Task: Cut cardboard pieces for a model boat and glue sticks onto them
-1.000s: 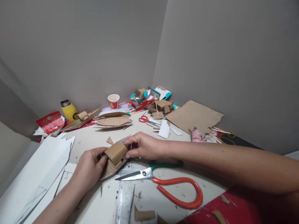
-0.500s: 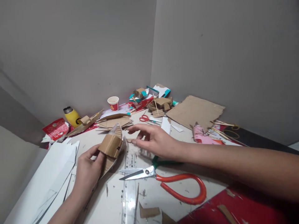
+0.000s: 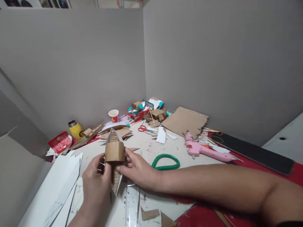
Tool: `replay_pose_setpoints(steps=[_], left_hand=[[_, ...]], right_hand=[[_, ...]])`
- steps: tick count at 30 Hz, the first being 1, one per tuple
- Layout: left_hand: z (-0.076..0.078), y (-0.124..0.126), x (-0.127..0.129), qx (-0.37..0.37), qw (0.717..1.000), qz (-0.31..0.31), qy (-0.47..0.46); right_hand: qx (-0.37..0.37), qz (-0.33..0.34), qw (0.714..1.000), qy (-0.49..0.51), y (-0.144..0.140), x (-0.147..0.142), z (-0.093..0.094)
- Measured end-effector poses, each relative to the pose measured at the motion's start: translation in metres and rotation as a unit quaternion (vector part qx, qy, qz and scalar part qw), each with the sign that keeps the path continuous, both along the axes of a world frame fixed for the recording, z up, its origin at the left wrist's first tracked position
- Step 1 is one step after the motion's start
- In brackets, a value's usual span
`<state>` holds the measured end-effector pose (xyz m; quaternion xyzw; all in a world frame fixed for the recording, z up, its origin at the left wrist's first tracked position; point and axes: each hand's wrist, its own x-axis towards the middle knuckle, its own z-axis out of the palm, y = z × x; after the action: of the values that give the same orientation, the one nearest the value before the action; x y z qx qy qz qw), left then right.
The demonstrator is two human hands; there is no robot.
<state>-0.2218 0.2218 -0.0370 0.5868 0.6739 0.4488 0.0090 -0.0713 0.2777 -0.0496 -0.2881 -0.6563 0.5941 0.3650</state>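
Both hands hold one small cardboard boat (image 3: 114, 157), lifted a little above the table (image 3: 151, 148) in front of the person. The left hand (image 3: 96, 183) is closed on the boat's left side, with the thumb up near the brown cabin block (image 3: 115, 151) that sits across the hull. The right hand (image 3: 137, 170) comes from the other side, and its fingers (image 3: 121, 169) pinch the hull just under this block. The pointed bow is turned away from the person, toward the paper cup (image 3: 114, 115).

The step in hand seems to be seating or checking the cabin on the hull — I judge this only from the grip. To do it well, the left hand should carry the weight and stay quiet, while the right thumb and fingers press the block evenly from both sides. Thin card bends easily, so the pressure should be light and fall on the block's edges, not on its middle. It also helps to look along the hull from the stern and see whether the block sits square to the ribbed deck.

Right of the boat lies a green loop handle (image 3: 165, 162), and further right a pink glue gun (image 3: 203, 150). Under the boat, toward the person, a clear ruler (image 3: 132, 205) rests on the table. Left of the boat are white paper sheets (image 3: 56, 186), and behind them a yellow bottle (image 3: 75, 129).
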Motion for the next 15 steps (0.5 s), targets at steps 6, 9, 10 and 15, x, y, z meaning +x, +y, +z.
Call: replay_pose_setpoints(steps=[6, 9, 10, 15], left_hand=[[0.001, -0.008, 0.012, 0.044, 0.998, -0.039, 0.039], [0.005, -0.015, 0.022, 0.027, 0.997, -0.068, 0.004], [0.007, -0.018, 0.025, 0.02, 0.996, -0.082, -0.01], [0.011, -0.026, 0.027, 0.064, 0.985, -0.136, -0.085]], right_hand=[[-0.012, -0.008, 1.0, 0.007, -0.003, 0.005, 0.016], [0.022, 0.003, 1.0, 0.017, -0.003, 0.012, 0.021], [0.018, 0.006, 1.0, 0.008, -0.001, 0.016, 0.021], [-0.032, 0.053, 0.996, -0.058, 0.013, 0.041, 0.029]])
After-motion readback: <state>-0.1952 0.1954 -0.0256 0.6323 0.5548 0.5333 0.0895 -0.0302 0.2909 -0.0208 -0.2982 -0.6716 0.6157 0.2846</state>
